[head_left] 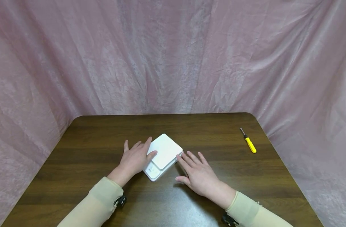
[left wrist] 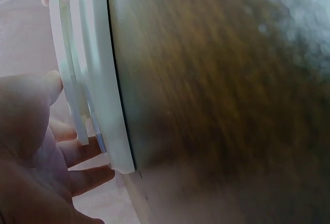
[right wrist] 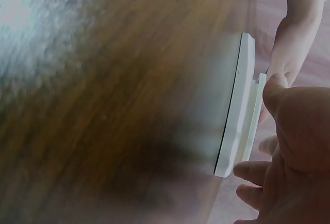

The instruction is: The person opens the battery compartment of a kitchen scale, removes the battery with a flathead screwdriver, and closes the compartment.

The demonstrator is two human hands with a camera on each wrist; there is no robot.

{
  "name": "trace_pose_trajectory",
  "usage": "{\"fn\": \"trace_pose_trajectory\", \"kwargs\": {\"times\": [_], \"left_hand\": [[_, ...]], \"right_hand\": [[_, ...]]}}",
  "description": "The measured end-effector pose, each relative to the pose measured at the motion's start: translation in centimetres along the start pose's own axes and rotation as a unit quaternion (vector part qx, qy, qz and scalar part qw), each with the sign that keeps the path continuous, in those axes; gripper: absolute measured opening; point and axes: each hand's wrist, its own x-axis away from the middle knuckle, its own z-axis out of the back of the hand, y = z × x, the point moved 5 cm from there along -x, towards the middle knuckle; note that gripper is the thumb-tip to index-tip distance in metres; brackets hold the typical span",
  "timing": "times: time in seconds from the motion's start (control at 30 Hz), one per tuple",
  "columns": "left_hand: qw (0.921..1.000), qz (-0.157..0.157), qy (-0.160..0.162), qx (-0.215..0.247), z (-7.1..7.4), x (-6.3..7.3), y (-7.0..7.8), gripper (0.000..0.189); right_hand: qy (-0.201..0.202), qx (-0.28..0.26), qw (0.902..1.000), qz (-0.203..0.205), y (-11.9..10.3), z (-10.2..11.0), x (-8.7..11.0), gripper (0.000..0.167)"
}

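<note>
A white digital scale, with a square plate and a small panel at its near corner, lies turned diagonally on the table. My left hand is at its left side, fingers spread and mostly straight, thumb over the plate. In the left wrist view, the fingertips of this left hand meet the side of the scale. On the opposite side, my right hand has its fingers extended, the fingertips right at the scale's right edge. The right wrist view shows the right hand beside the scale.
A screwdriver with a yellow handle lies at the right on the brown wooden table. Pink curtains hang behind the table and along its sides.
</note>
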Motion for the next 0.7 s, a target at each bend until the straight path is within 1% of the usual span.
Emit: {"fn": "trace_pose_trajectory", "kwargs": {"times": [0.17, 0.37, 0.5, 0.7], "left_hand": [[1.0, 0.0, 0.001, -0.003, 0.0, -0.1, 0.2, 0.078], [1.0, -0.003, 0.0, 0.005, 0.0, -0.1, 0.6, 0.078], [0.9999, -0.01, 0.001, 0.006, -0.1, -0.1, 1.0, 0.079], [0.9998, -0.018, -0.002, 0.007, -0.2, -0.2, 1.4, 0.079]], "right_hand": [[-0.008, -0.023, 0.9997, -0.003, -0.2, -0.2, 0.0, 0.079], [-0.015, -0.047, 0.9988, -0.007, -0.4, -0.3, -0.1, 0.078], [-0.013, -0.066, 0.9977, -0.009, -0.5, -0.2, -0.2, 0.078], [-0.009, -0.081, 0.9965, -0.014, -0.4, -0.2, -0.2, 0.08]]}}
